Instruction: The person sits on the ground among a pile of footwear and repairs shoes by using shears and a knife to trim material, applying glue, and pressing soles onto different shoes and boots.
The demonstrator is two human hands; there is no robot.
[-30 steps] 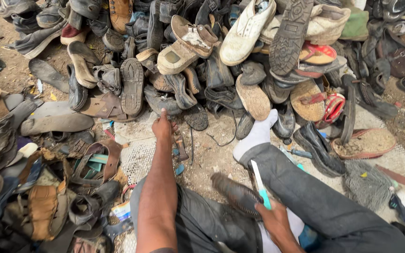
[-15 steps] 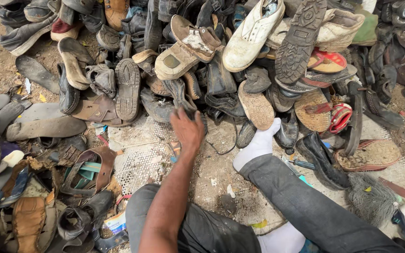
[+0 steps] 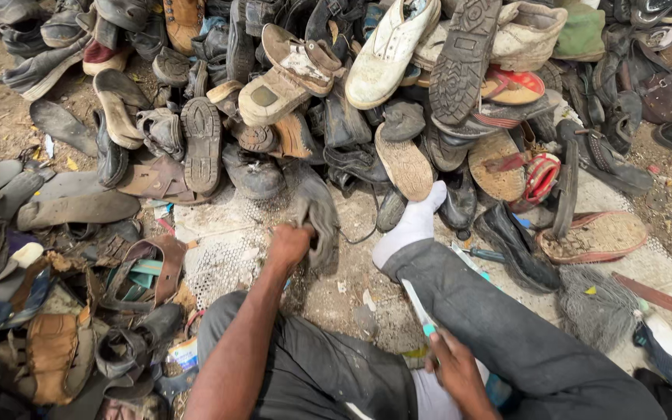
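Left hand (image 3: 289,243) fingers clenched on dark shoe (image 3: 316,211) at the shoe pile (image 3: 367,93) near edge; bare ground (image 3: 336,288) just below it. Right hand (image 3: 453,372) fingers grip white tool (image 3: 418,311), well below the pile.

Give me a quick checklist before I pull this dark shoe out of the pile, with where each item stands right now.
1. Left hand has a grip on the dark shoe: ok, fingers closed on its near end.
2. Shoe free of the pile: cannot tell, its far end sits against other shoes.
3. Thin dark cord beside the shoe clear of it: cannot tell.
4. Right hand free to help: not ok, it holds a thin white tool with a teal band.
5. Bare ground between the legs to set the shoe on: ok.
6. White-socked foot out of the pull path: not ok, it lies right beside the shoe.
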